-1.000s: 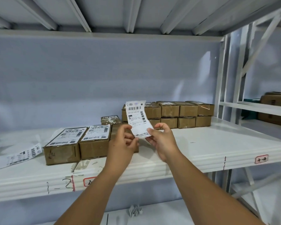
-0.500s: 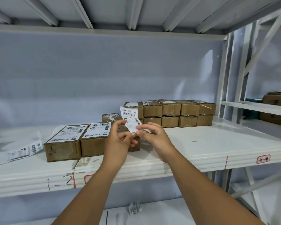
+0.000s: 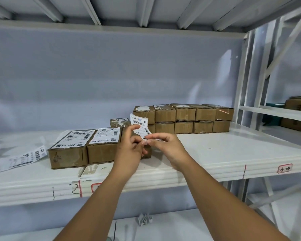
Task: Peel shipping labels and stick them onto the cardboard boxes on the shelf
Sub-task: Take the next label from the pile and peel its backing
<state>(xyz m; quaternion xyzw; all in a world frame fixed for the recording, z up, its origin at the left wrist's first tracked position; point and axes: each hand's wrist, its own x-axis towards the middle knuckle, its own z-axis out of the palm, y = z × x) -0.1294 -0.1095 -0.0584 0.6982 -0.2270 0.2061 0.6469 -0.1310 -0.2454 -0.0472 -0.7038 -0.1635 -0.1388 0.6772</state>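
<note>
The left hand (image 3: 129, 150) and right hand (image 3: 171, 150) pinched the lower edge of a curled shipping label (image 3: 140, 122), which rose above their fingertips before the stacked cardboard boxes (image 3: 184, 117), with two labelled boxes (image 3: 87, 150) left of them and bare shelf (image 3: 233, 153) right.

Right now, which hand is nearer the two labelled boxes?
Left. The left hand sits just right of the labelled boxes; the right hand is farther right, pinching the label.
</note>
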